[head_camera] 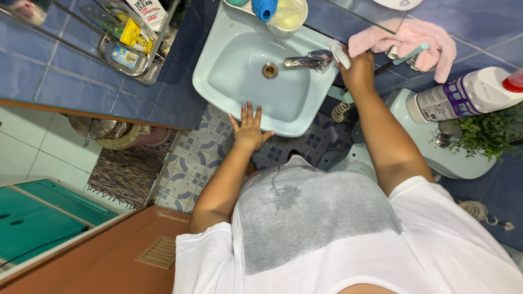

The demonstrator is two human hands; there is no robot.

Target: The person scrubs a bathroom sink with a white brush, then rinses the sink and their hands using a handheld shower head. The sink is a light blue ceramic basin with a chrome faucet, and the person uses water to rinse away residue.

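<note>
The person's white shirt (338, 239) fills the foreground. Beyond it the left hand (248, 128) rests with fingers spread flat on the front rim of the pale blue sink (234, 65). The right hand (357, 68) grips a small white object (340, 55) beside the tap (308, 60), near a pink cloth (419, 38).

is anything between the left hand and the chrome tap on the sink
Nothing visible does. The left hand rests on the front rim of the pale blue ceramic sink, and only the open basin lies between it and the chrome tap.

One basin (283, 103), one tap (308, 60), two hands (249, 130).
</note>
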